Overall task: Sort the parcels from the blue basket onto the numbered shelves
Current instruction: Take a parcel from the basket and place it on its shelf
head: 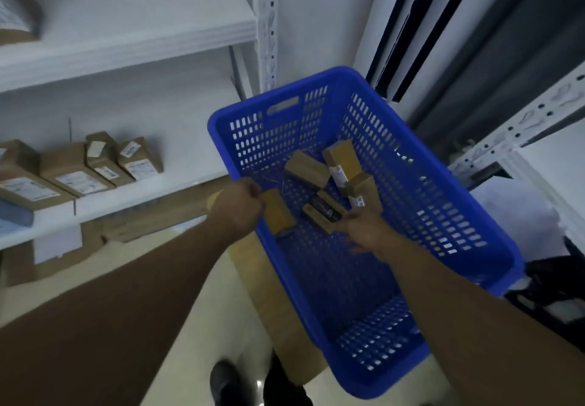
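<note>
Pickup from blue basket (421, 190).
Left hand (240, 204) pinches parcel (278, 214) at its rim; right hand (364, 228) grip unclear; next, match shelf number.

Bare mesh floor over the near half of the blue basket (449, 215), parcels (306, 168) thick at the far end

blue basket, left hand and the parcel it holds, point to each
blue basket (443, 203): head view, right mesh wall
left hand (239, 204): head view, back of the hand
parcel (278, 214): head view, its brown top face
</note>
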